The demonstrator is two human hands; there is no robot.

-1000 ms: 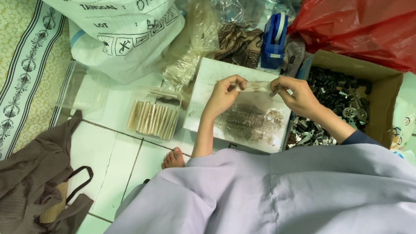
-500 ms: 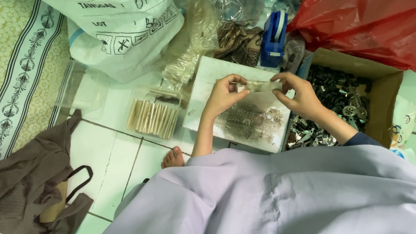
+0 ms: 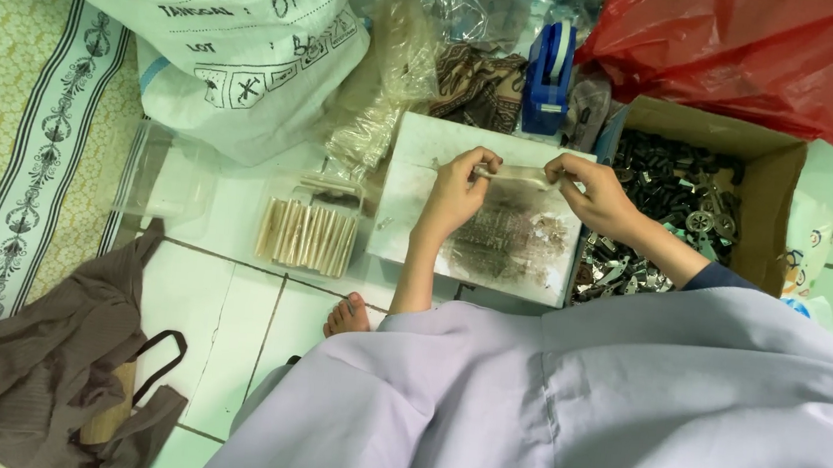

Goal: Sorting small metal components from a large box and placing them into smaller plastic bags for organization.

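I see both hands over stained white board (image 3: 408, 213) on tiled floor. Left hand (image 3: 455, 192) and right hand (image 3: 591, 191) each pinch one end of small clear packet (image 3: 520, 176) — held level between them, just above board. Cardboard box (image 3: 775, 210) of dark metal parts at right, row of filled packets (image 3: 308, 237) at left.

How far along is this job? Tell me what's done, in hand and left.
Done: a row of slim filled packets lies on the floor beside the white board. In hand: the left hand and right hand pinch one slim clear packet between them over the board. Left: the cardboard box holds many dark metal parts, seemingly unpacked.
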